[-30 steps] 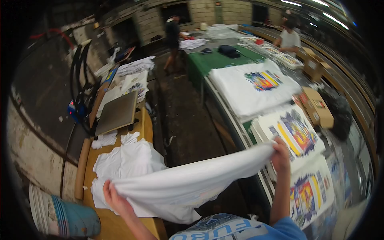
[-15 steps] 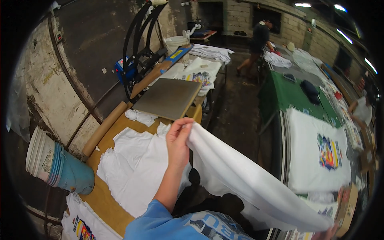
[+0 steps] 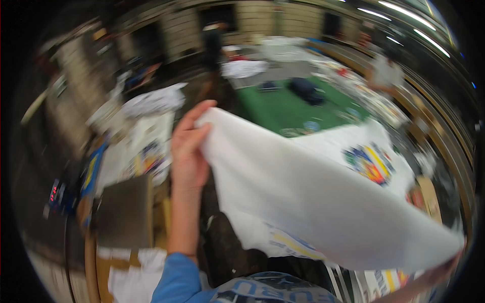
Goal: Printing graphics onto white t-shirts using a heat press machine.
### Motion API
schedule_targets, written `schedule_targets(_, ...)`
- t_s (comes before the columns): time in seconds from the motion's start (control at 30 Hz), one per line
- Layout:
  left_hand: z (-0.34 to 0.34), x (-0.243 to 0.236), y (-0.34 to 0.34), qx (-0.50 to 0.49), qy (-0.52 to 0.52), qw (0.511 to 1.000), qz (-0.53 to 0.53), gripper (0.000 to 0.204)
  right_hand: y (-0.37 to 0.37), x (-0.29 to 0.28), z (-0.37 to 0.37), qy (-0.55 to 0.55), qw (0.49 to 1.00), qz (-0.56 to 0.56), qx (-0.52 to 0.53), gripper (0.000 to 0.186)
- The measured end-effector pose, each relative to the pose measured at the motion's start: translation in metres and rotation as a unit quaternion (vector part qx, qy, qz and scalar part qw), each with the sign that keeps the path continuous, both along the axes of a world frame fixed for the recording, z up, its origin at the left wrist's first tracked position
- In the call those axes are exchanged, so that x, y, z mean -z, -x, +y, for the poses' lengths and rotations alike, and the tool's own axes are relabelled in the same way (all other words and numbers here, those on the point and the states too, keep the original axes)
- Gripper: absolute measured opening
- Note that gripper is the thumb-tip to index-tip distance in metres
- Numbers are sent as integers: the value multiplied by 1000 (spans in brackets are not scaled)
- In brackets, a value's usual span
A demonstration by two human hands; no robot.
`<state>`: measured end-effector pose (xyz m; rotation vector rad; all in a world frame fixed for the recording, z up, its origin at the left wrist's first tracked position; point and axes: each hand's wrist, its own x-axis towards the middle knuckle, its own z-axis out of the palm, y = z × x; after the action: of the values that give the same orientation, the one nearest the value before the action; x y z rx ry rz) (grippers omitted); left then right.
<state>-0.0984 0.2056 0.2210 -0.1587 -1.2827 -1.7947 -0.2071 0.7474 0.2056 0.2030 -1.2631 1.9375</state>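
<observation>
A white shirt (image 3: pixel 303 187) is stretched in the air in front of me, between my two hands. My left hand (image 3: pixel 191 144) is closed on its upper left corner, thumb against fingers. At the far right my right hand (image 3: pixel 451 262) grips the opposite end; it is blurred and its fingers are partly covered by the cloth. Under the lifted cloth, part of a blue and yellow print shows. Behind it, another white shirt (image 3: pixel 333 139) with a colourful print lies flat on the green-covered table (image 3: pixel 257 108).
A heat press plate (image 3: pixel 124 212) stands at the left, with printed white shirts (image 3: pixel 151 134) beyond it. A dark cap (image 3: pixel 305 91) lies on the green cover. One person (image 3: pixel 212 48) stands at the back, another (image 3: pixel 386 70) at the right. A cardboard box (image 3: pixel 428 199) sits right.
My view has swung right, toward the green table. The shirt has been carried along and lifted higher, still held by both hands; part of its print now shows.
</observation>
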Motion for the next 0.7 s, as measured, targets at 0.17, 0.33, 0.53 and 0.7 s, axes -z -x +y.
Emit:
schedule_targets(0.17, -10, 4, 179, 206, 90, 956, -191, 54, 66, -2, -44, -63, 980, -95, -160, 26)
schedule_targets(0.33, 0, 10, 392, 318, 195, 870, -323, 62, 183, 15, 9, -112, 957, -183, -197, 6)
schedule_targets(0.53, 77, -91, 496, 347, 160, 924, 19, 62, 230, -85, 30, -83, 993, 75, -49, 14)
schedule_targets(0.7, 61, -75, 512, 376, 179, 909, 15, 65, 210, -83, 18, -114, 989, 79, -53, 14)
